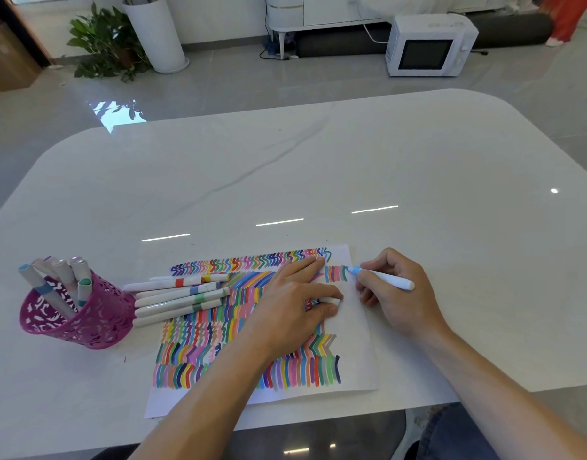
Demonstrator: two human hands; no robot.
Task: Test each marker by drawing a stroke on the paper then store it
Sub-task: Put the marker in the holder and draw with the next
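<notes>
Light-blue marker [385, 278] testing at the paper's [358, 327] 1 o'clock corner.

My right hand [395, 293] grips the marker, tip down beside green strokes. My left hand [295, 303] lies flat to pin the sheet, thumb pinching the cap [328, 301], ready for recapping, I judge. Loose markers [179, 293] lie at 9 o'clock, beside the magenta pen cup [86, 320]. Glossy white marble table [318, 177]; microwave [428, 44] and potted plant [102, 38] on the floor at 12.

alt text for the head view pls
Right hand holds a light blue marker, tip on a stroke-covered paper; left hand rests on the paper, pinching a white cap. Loose markers lie beside a magenta pen holder.
</notes>
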